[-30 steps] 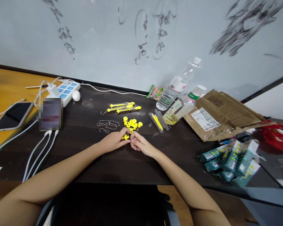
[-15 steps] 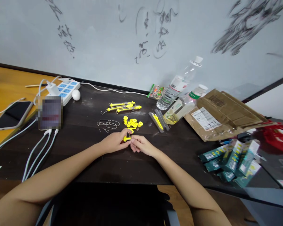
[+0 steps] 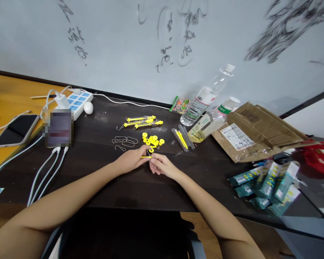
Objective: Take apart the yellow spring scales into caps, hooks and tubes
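My left hand [image 3: 131,159] is closed on a small yellow piece [image 3: 145,157] with a wire hook by its fingertips. The fingers of my right hand [image 3: 162,164] pinch at the right end of that piece and touch it. Just beyond my hands lies a pile of yellow caps and small parts [image 3: 152,140]. Wire hooks [image 3: 125,141] lie to its left. Farther back are several yellow spring scales [image 3: 143,122] with hooks. Clear tubes and yellow strips [image 3: 181,137] lie to the right.
Two bottles [image 3: 198,104] [image 3: 213,120] and a snack packet [image 3: 179,104] stand behind on the right, beside a cardboard package [image 3: 256,129] and green boxes [image 3: 264,183]. On the left are a power strip [image 3: 79,102], cables and a phone [image 3: 16,130].
The yellow piece has turned between my fingers, and its round end is now less visible. My left fingers have shifted slightly up and right. The whole view has moved a little.
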Demonstrator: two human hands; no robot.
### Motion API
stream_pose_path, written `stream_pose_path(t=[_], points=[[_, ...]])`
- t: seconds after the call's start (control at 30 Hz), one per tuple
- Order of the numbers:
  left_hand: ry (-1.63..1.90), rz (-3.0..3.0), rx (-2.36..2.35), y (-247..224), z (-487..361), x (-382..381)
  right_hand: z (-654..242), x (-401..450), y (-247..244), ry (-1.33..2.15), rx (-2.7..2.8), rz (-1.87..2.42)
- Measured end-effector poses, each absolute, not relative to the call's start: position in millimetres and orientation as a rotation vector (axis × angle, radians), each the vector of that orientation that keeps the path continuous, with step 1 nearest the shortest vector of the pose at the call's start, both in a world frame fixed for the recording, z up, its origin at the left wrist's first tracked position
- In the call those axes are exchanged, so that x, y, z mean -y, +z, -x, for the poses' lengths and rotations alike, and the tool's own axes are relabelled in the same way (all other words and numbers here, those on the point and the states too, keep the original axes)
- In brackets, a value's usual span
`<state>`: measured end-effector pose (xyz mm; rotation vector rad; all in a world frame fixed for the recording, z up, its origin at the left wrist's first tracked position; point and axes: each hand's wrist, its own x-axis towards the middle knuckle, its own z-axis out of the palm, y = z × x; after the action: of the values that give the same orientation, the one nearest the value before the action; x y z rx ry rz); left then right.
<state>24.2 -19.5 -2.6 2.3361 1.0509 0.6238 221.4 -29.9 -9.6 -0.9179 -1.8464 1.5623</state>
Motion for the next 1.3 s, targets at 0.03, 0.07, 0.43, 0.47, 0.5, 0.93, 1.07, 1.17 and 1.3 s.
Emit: stream_pose_path(t=[0.03,0.07,0.43,0.47,0.5,0.93,1.07,1.17,1.3], points=[[0.619,-2.338,-1.059,-4,-25,20,-221,30,-9,1.56,1.855,0.91],[0.605,-2.345,-1.063,-5,-25,20,-221,31,-9,1.553,1.866,0.905],[0.546,-2.331,-1.236,0,-34,30,-209,36,-18,1.646,1.507,0.878],[0.556,-2.311,-1.263,1,-35,31,-207,37,-20,1.603,1.494,0.879],[0.556,-2.298,-1.278,1,-37,32,-205,38,-21,1.562,1.498,0.881],[0.469,-2.475,-1.212,3,-34,29,-212,40,-13,1.156,1.868,1.019],[0.404,-2.463,-1.275,3,-33,24,-207,39,-16,1.173,1.807,1.056],[0.391,-2.425,-1.275,3,-33,22,-206,39,-17,1.063,1.883,1.095],[0.403,-2.358,-1.236,2,-32,21,-207,39,-14,0.896,2.012,1.16]])
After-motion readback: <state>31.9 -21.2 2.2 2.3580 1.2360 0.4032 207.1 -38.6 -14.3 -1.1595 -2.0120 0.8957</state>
